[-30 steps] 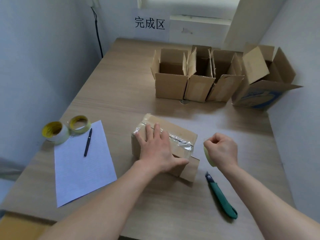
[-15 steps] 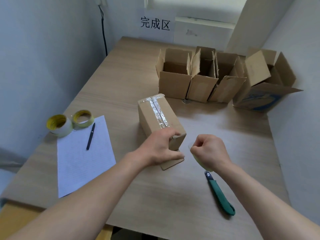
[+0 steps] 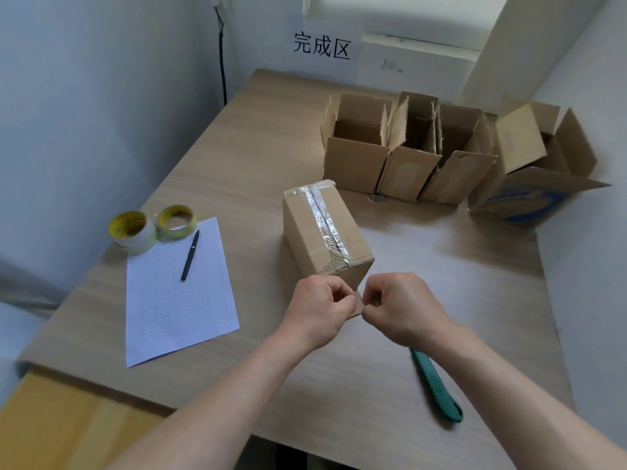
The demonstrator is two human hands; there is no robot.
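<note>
Body in view is limited to two limbs. The left hand (image 3: 319, 308) and right hand (image 3: 403, 307) are recorded as bare, wrists included. The left forearm (image 3: 237, 385) and right forearm (image 3: 509, 385) are shown bare along their whole visible length. Whatever is worn above the elbows is out of view.

I'm at a small packing station in a plain workroom corner. My wooden table (image 3: 271, 137) is pushed against bare white walls (image 3: 84, 96), with a paper sign (image 3: 321, 47) reading 完成区 above its far edge. Open cardboard boxes (image 3: 407, 171) line the far right corner. Tape rolls (image 3: 135, 232) sit at the left edge beside a lined sheet (image 3: 169, 307) and pen (image 3: 190, 256). A utility knife (image 3: 437, 385) lies near the front edge and a taped carton (image 3: 322, 232) stands mid-table.
</note>
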